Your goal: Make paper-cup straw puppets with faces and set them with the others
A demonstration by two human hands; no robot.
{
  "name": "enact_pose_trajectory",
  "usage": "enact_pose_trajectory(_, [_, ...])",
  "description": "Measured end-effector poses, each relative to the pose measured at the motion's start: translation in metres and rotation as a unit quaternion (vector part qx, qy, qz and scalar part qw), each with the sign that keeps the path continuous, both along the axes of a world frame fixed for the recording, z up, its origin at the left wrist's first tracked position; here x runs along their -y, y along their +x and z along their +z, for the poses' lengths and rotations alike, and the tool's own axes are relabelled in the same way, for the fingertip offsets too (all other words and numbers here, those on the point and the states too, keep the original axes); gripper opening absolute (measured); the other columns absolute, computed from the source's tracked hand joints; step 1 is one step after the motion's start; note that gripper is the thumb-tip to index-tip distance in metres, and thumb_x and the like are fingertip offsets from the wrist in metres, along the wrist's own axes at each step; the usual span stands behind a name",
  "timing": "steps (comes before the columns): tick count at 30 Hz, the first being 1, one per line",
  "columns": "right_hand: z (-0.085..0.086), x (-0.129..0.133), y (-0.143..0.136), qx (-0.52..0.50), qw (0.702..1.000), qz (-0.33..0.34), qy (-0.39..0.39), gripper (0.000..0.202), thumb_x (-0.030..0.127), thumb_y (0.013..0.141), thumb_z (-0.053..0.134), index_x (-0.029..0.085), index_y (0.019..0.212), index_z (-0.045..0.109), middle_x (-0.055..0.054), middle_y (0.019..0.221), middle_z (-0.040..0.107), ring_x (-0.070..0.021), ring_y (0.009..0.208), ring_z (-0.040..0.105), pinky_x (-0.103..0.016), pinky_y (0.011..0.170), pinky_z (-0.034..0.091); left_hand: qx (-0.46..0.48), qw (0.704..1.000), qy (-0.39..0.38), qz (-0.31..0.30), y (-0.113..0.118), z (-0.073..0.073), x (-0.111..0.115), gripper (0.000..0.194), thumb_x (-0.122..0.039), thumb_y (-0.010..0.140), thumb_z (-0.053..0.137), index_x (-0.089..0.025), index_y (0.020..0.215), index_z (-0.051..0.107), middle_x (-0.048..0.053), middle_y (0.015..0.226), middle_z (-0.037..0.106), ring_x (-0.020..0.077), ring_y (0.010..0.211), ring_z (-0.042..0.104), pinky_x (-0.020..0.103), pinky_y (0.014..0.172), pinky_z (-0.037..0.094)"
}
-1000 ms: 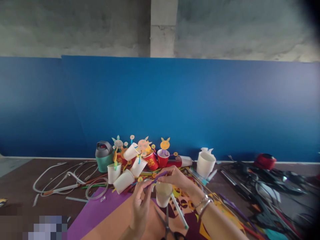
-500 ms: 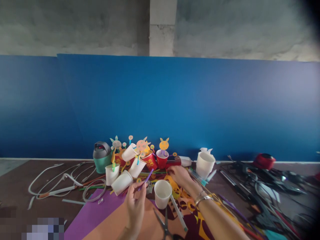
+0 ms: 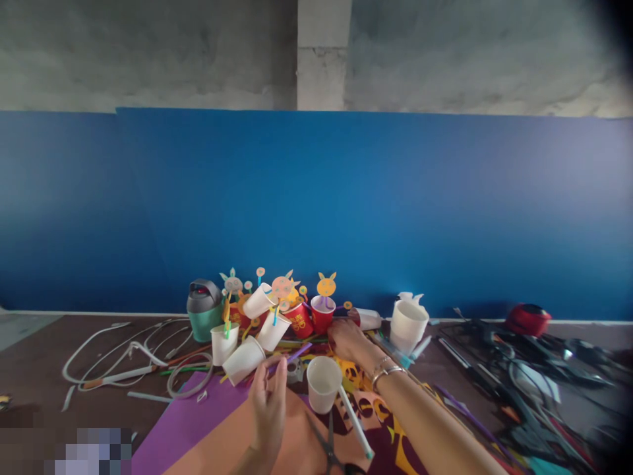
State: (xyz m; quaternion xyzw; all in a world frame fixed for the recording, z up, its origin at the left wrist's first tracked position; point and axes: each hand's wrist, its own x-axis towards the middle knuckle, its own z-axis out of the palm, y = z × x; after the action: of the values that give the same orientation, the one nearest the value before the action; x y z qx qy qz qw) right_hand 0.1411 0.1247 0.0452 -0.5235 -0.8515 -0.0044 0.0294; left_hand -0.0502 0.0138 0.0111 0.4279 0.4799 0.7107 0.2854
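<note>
Head view: left hand point(image 3: 267, 399) pinches thin, straight purple strip point(image 3: 300, 351), slanting far-right toward right hand point(image 3: 349, 342); cannot tell latter's grip.

This looks like a makeshift craft workshop: a bare concrete wall point(image 3: 198, 59) and pillar point(image 3: 322, 76) rise above a blue partition point(image 3: 316, 198), with a brown table point(image 3: 34, 359) set against it. Scissors point(image 3: 330, 450), purple paper point(image 3: 173, 422), orange paper point(image 3: 222, 439) and yellow scraps point(image 3: 404, 455) cover the middle; cups point(image 3: 244, 360) and cut-out animal faces point(image 3: 326, 286) crowd the back, and dark gear point(image 3: 537, 432) lies tangled in cords at the right.
</note>
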Motion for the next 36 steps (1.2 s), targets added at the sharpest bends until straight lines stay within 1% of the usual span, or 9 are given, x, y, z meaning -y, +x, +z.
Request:
enact_pose_trajectory(8, [0.000,-0.002,0.004,-0.069,0.997,0.004,-0.031,0.023,0.008,0.066,0.057,0.017,0.082,0.072,-0.011,0.092,0.072,-0.0263,0.093,0.064,-0.029,0.077,0.043,0.009,1.000,-0.010,0.017,0.001,0.005,0.002,0.028,-0.045,0.075,0.067,-0.018,0.081,0.063,0.004,0.073,0.069,0.0188,0.069,0.065,0.026,0.064,0.052])
enact_pose_trajectory(15, [0.001,-0.006,0.010,-0.259,0.965,-0.019,-0.039,0.016,0.007,0.063,0.057,0.015,0.071,0.068,-0.010,0.085,0.070,-0.0241,0.085,0.063,-0.030,0.075,0.043,0.015,0.998,0.002,0.068,-0.001,0.010,0.002,0.033,-0.051,0.075,0.065,-0.019,0.082,0.061,0.004,0.074,0.066,0.0198,0.071,0.062,0.028,0.064,0.051])
enact_pose_trajectory(20, [0.012,-0.001,0.014,-0.439,0.895,-0.031,-0.066,0.021,0.027,0.078,0.050,0.013,0.088,0.063,-0.006,0.075,0.069,-0.0190,0.070,0.063,-0.029,0.064,0.048,0.033,0.998,-0.008,0.060,-0.002,0.015,0.001,0.036,-0.052,0.070,0.069,-0.018,0.082,0.066,0.005,0.077,0.068,0.0212,0.074,0.063,0.028,0.065,0.052])
enact_pose_trajectory(24, [0.028,0.026,0.008,-0.536,0.839,0.001,-0.094,0.023,0.037,0.081,0.052,0.017,0.090,0.059,-0.003,0.077,0.069,-0.0173,0.075,0.064,-0.029,0.069,0.049,0.106,0.994,-0.029,0.012,-0.002,0.015,-0.003,0.033,-0.047,0.065,0.075,-0.016,0.075,0.068,0.002,0.068,0.065,0.0178,0.066,0.061,0.025,0.060,0.050])
enact_pose_trajectory(26, [0.036,0.042,-0.003,-0.634,0.757,0.039,-0.155,0.022,0.037,0.076,0.063,0.017,0.085,0.059,-0.004,0.075,0.069,-0.0179,0.074,0.063,-0.028,0.066,0.047,0.158,0.986,-0.032,-0.032,-0.003,0.013,-0.007,0.030,-0.042,0.064,0.078,-0.015,0.072,0.067,-0.001,0.062,0.062,0.0139,0.059,0.057,0.022,0.056,0.048])
enact_pose_trajectory(27, [0.038,0.050,-0.010,-0.649,0.739,0.054,-0.173,0.021,0.035,0.074,0.066,0.017,0.083,0.060,-0.004,0.074,0.069,-0.0174,0.072,0.062,-0.027,0.063,0.046,0.178,0.982,-0.033,-0.057,-0.005,0.011,-0.009,0.028,-0.040,0.064,0.078,-0.015,0.071,0.067,-0.002,0.060,0.060,0.0121,0.057,0.055,0.021,0.054,0.046])
enact_pose_trajectory(29, [0.041,0.062,-0.025,-0.648,0.742,0.068,-0.154,0.017,0.031,0.074,0.068,0.016,0.081,0.064,-0.004,0.075,0.068,-0.0155,0.068,0.060,-0.025,0.060,0.044,0.199,0.973,-0.041,-0.106,-0.007,0.009,-0.011,0.026,-0.037,0.066,0.078,-0.014,0.071,0.068,-0.002,0.058,0.059,0.0098,0.055,0.052,0.019,0.053,0.044])
enact_pose_trajectory(32, [0.037,0.072,-0.044,-0.610,0.780,0.076,-0.116,0.009,0.024,0.073,0.067,0.016,0.077,0.067,-0.003,0.071,0.066,-0.0147,0.065,0.058,-0.025,0.058,0.043,0.213,0.959,-0.054,-0.177,-0.010,0.007,-0.013,0.024,-0.035,0.070,0.076,-0.013,0.077,0.071,-0.001,0.060,0.060,0.0099,0.057,0.054,0.020,0.054,0.044])
enact_pose_trajectory(36, [0.026,0.073,-0.053,-0.579,0.804,0.082,-0.110,0.007,0.019,0.071,0.066,0.016,0.077,0.069,-0.003,0.075,0.068,-0.0168,0.070,0.062,-0.027,0.063,0.047,0.238,0.944,-0.059,-0.221,-0.009,0.006,-0.015,0.023,-0.035,0.069,0.077,-0.014,0.076,0.072,-0.001,0.062,0.062,0.0106,0.059,0.056,0.021,0.057,0.045])
